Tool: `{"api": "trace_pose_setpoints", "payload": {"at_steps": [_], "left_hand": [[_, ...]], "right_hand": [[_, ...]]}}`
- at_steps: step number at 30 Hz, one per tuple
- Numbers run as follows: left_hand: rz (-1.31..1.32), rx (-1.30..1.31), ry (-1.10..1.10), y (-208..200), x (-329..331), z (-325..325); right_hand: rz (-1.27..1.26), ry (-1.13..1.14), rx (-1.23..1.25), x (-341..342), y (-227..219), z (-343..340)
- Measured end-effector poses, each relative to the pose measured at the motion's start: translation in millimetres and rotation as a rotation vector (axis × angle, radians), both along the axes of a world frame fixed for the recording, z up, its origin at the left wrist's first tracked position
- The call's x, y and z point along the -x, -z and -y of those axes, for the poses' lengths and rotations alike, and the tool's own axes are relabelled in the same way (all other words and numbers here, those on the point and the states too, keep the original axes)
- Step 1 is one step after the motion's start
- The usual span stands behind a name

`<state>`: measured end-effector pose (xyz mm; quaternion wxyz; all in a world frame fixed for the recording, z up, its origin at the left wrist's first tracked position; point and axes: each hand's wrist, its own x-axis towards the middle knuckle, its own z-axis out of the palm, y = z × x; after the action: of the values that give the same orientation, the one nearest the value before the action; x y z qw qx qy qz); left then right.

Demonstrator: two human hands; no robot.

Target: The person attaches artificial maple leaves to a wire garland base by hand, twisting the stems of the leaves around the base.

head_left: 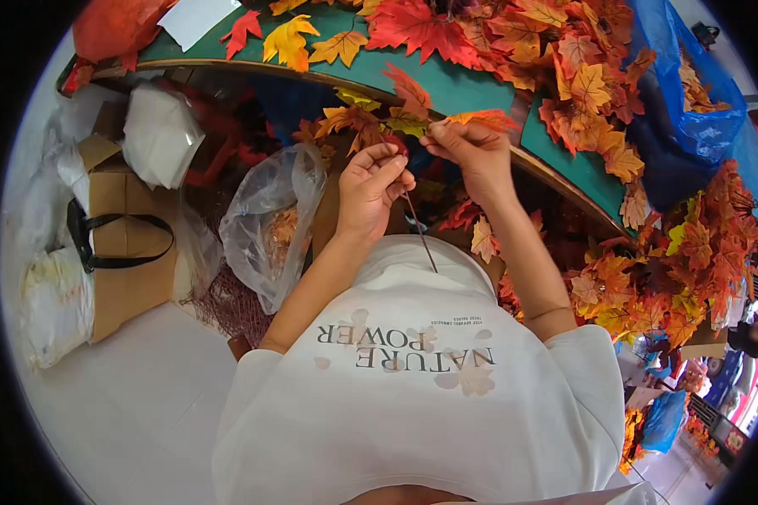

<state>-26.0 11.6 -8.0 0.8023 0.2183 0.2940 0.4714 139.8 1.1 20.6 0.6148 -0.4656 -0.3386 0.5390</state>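
My left hand [372, 189] is closed in front of my chest, its fingers curled round a thin brown stem [421, 231] that slants down toward my shirt. A small dark red round thing [398, 145] shows at its fingertips; I cannot make out its kind. Close by on the right, my right hand [473, 160] pinches the base of an orange artificial maple leaf [484, 119]. Just beyond both hands are a red-orange leaf [411, 93] and a yellow leaf [407, 124]. Fingers partly hide where these leaves join the stem.
A green tabletop [472, 88] with a curved wooden edge lies beyond my hands, bearing a heap of artificial maple leaves [577, 76]. Blue plastic [691, 126] hangs at the right. On the left stand a see-through plastic bag [269, 227] and a brown carton [130, 252] with a black strap.
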Motion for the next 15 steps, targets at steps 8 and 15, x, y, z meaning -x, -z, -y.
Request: {"api": "trace_pose_setpoints", "payload": {"at_steps": [8, 15], "left_hand": [[-0.034, -0.004, -0.04, -1, -3, 7], [-0.055, -0.008, -0.048, 2, -3, 6]], "right_hand": [[-0.255, 0.136, 0.04, 38, 30, 15], [-0.284, 0.114, 0.028, 40, 31, 16]]}}
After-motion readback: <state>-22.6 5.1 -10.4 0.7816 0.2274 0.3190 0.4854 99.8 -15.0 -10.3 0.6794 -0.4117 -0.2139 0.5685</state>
